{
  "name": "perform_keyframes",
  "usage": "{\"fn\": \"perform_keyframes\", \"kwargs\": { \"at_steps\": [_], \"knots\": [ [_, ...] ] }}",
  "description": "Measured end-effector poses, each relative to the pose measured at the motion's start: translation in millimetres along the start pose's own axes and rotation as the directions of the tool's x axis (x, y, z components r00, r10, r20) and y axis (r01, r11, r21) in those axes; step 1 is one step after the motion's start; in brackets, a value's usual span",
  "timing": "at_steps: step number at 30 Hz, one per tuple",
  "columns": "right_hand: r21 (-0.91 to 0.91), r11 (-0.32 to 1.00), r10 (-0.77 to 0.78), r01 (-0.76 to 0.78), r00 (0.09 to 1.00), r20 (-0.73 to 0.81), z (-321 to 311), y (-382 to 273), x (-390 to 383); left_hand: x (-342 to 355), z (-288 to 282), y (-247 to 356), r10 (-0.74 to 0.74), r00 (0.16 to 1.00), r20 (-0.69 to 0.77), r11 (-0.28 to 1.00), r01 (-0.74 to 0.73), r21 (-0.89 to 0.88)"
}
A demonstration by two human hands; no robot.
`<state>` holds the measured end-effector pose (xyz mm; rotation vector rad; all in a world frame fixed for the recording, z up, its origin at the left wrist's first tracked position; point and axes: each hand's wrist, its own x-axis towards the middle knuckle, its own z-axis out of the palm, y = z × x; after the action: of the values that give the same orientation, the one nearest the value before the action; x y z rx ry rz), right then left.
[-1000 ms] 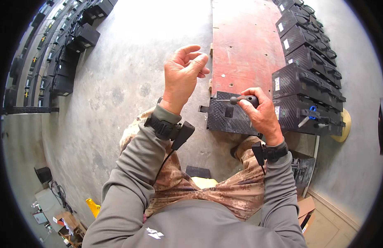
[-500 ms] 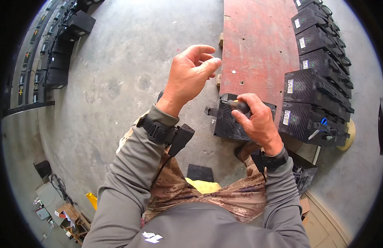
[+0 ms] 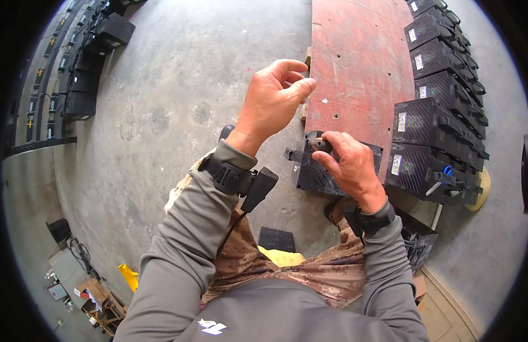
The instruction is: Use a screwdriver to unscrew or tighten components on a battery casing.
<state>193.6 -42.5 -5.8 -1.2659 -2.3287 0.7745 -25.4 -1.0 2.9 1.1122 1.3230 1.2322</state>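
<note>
Gripping hand, head view: the right hand (image 3: 358, 170) wraps thumb and fingers around a hand tool with a dark, rounded handle (image 3: 323, 146), seen nearly end-on.
Tool: it is over the upper left part of a black, rectangular, hard-surfaced box (image 3: 317, 174); its lower part is hidden, so whether its tip touches the box cannot be told.
Box: it sits at the near end of a long, worn red board (image 3: 361, 74), a black tab jutting out on its left.
Raised hand: the left hand (image 3: 273, 101) is released, fingers loosely curled, thumb apart from the forefinger, seen by the board's left edge above a grey concrete floor (image 3: 178, 85).
Row: black, textured boxes with white labels (image 3: 412, 119) line the board's right side.
Nearest of the row: it bears a slim, blue-looped implement (image 3: 447, 170); a round yellow object (image 3: 479, 191) shows just beside it.
</note>
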Motion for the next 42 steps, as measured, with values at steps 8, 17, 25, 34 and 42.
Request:
{"fn": "perform_keyframes", "kwargs": {
  "at_steps": [8,17,25,34,42],
  "knots": [
    [-0.130,0.989,-0.068,0.071,0.997,0.028,3.3,0.2,5.4,4.4,6.5,3.0,0.008,1.000,0.016,1.000,-0.008,0.003],
    [-0.207,0.978,0.022,-0.005,0.996,0.082,5.5,-3.9,8.3,5.3,13.5,4.4,0.017,0.999,0.041,1.000,-0.017,-0.003],
    [-0.200,0.978,-0.018,0.055,0.983,0.182,8.7,10.6,9.4,5.6,17.7,5.3,0.025,0.998,0.056,1.000,-0.025,-0.008],
    [-0.269,0.958,-0.079,0.098,0.994,0.079,9.4,4.2,9.0,5.4,17.2,3.7,0.027,0.998,0.054,1.000,-0.027,0.008],
    [-0.252,0.964,-0.061,0.078,0.995,0.073,4.9,-0.1,10.8,6.2,18.1,6.5,0.020,0.998,0.057,1.000,-0.021,0.011]
  ]
}}
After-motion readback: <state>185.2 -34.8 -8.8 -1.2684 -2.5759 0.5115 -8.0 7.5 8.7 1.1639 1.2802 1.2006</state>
